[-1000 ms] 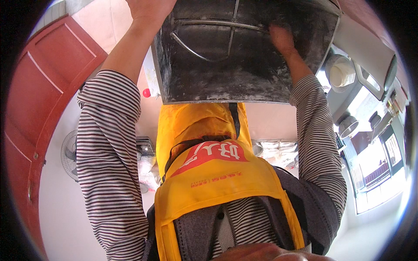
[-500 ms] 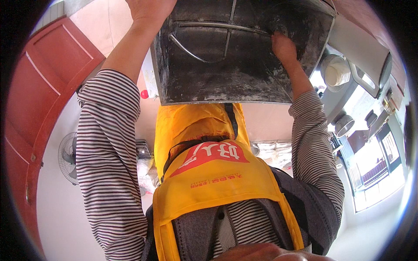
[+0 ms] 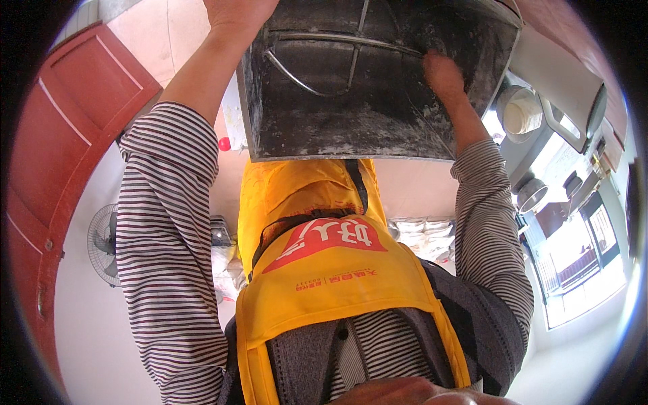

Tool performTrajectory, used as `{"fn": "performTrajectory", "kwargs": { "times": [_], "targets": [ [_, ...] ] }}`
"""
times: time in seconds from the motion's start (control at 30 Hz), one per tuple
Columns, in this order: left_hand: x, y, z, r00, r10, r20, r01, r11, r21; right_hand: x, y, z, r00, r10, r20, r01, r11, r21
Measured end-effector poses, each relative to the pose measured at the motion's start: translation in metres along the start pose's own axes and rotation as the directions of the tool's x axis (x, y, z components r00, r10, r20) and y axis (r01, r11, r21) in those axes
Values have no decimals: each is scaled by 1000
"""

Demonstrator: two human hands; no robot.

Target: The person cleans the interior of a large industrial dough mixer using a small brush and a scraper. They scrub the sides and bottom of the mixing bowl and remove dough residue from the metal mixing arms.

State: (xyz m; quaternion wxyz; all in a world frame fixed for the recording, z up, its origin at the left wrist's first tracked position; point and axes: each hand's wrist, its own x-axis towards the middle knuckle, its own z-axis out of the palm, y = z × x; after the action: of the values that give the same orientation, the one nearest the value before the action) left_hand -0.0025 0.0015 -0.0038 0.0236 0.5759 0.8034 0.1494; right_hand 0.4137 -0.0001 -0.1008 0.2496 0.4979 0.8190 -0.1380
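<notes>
A deep metal trough, dark inside with whitish, floury residue, fills the upper middle. Across it runs a shiny metal shaft with a cross rod and a curved bar, like the stirrer of a dough mixer. My right hand is inside the trough, by the right end of the shaft. It looks closed and slightly blurred; whatever its fingers hold is hidden. At the trough's upper left edge is my left hand, its fingers cut off by the top of the picture.
On the right are a white bucket, a metal bowl and a bright window. A red door stands at the left, with a fan beside it. Pale bags lie low behind my yellow apron.
My right hand has shifted slightly right and down inside the trough. My left hand has moved a little to the right, while the trough and stirrer look almost unchanged.
</notes>
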Motion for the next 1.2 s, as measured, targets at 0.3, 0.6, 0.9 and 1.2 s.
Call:
{"fn": "performTrajectory", "kwargs": {
  "times": [0.3, 0.6, 0.9, 1.2],
  "targets": [
    [0, 0, -1, 1000, -11, 12, 11, 1000, 6, -1, -10, -10, 1000, 20, 17, -19, 998, -52],
    [0, -1, -2, 1000, -8, 5, 8, 1000, 9, 3, -1, 7, 999, -32, -33, 30, 998, -50],
    [0, 0, -1, 1000, -14, 6, 14, 1000, 4, 1, -4, 3, 1000, -13, -16, 12, 997, -78],
    [0, 0, -2, 1000, -19, 22, 19, 1000, 9, -3, -5, -3, 1000, -15, -15, 14, 999, -46]
  ]
}}
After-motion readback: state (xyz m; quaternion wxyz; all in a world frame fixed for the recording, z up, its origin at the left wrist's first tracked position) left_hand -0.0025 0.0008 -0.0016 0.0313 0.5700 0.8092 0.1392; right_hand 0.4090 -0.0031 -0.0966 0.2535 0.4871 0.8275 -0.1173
